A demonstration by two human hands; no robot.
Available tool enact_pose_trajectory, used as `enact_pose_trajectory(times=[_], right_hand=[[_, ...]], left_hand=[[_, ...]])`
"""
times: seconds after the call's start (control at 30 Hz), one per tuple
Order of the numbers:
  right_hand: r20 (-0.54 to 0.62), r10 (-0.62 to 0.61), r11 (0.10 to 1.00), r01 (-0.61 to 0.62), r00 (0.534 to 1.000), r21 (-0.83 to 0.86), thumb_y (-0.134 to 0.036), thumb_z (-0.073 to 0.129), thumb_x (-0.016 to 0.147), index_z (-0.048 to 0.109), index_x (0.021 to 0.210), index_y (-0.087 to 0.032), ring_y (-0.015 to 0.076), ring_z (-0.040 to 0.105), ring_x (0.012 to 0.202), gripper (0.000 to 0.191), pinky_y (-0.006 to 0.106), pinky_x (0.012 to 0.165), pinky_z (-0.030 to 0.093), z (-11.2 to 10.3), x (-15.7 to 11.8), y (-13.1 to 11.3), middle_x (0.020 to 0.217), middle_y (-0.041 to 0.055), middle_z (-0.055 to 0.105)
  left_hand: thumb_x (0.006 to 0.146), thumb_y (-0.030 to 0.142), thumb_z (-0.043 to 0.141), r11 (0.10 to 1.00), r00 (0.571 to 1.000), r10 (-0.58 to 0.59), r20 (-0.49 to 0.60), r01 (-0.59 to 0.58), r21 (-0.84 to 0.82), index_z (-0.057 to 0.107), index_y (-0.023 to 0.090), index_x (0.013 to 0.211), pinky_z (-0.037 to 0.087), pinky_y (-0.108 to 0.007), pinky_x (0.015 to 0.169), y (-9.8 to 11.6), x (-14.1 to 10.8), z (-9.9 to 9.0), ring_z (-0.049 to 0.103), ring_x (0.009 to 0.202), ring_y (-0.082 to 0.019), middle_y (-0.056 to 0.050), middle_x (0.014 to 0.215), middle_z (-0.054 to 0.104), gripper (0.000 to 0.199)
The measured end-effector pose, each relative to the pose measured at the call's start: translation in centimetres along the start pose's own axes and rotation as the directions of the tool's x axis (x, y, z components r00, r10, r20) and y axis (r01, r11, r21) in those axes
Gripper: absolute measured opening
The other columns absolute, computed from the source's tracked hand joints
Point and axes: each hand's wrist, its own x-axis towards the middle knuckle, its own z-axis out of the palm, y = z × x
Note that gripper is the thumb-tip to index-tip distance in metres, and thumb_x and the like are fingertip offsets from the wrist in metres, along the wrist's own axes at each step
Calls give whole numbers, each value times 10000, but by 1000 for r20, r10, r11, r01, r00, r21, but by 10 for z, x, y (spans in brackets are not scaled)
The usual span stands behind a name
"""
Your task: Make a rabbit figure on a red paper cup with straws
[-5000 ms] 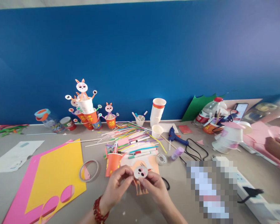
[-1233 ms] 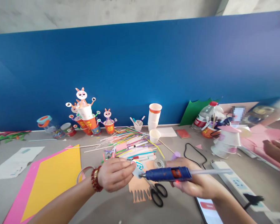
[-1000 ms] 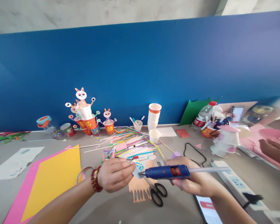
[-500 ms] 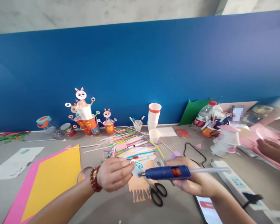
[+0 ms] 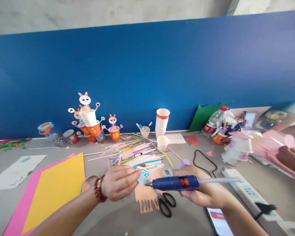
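Observation:
My left hand [image 5: 121, 183], with a red bead bracelet at the wrist, pinches a small white paper piece [image 5: 143, 177] marked in blue. In my right hand [image 5: 203, 190] is a blue glue gun [image 5: 175, 183], a clear glue stick running out of its back end. The gun's tip points left and meets or nearly meets the paper's lower edge. Beneath them lie black-handled scissors [image 5: 166, 205] and an orange paper with cut slits [image 5: 147, 198]. A tape roll [image 5: 167, 171] sits just behind the gun.
Straws and markers [image 5: 140, 154] are heaped behind my hands. Rabbit-topped cups [image 5: 88, 119] and stacked cups [image 5: 162, 123] stand by the blue partition. Yellow paper [image 5: 57, 193] lies left; a power strip [image 5: 250, 193] and phone [image 5: 220, 219] lie right. Another person's hand [image 5: 291, 160] touches pink paper at far right.
My left hand and the paper piece have shifted very slightly left, and so has the glue gun. The other person's hand at the far right has moved a little to the right.

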Motion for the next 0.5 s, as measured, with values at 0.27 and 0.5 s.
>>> enact_pose_trajectory(times=[0.27, 0.5], right_hand=[[-145, 82, 847, 8, 986, 531, -580, 498, 921, 665, 870, -165, 127, 541, 442, 450, 267, 439, 431, 16, -11, 20, 702, 68, 677], [-604, 282, 930, -57, 746, 363, -463, 473, 916, 664, 913, -172, 191, 577, 471, 349, 314, 485, 462, -25, -26, 63, 646, 63, 667]], left_hand=[[908, 64, 531, 998, 999, -50, 0, 50, -49, 660, 135, 1039, 612, -324, 876, 4, -10, 9, 738, 983, -218, -142, 1010, 775, 197], [937, 83, 520, 992, 992, -126, -20, 126, -11, 654, 141, 1016, 615, -317, 821, 12, -26, 16, 739, 916, -195, -115, 992, 780, 166]])
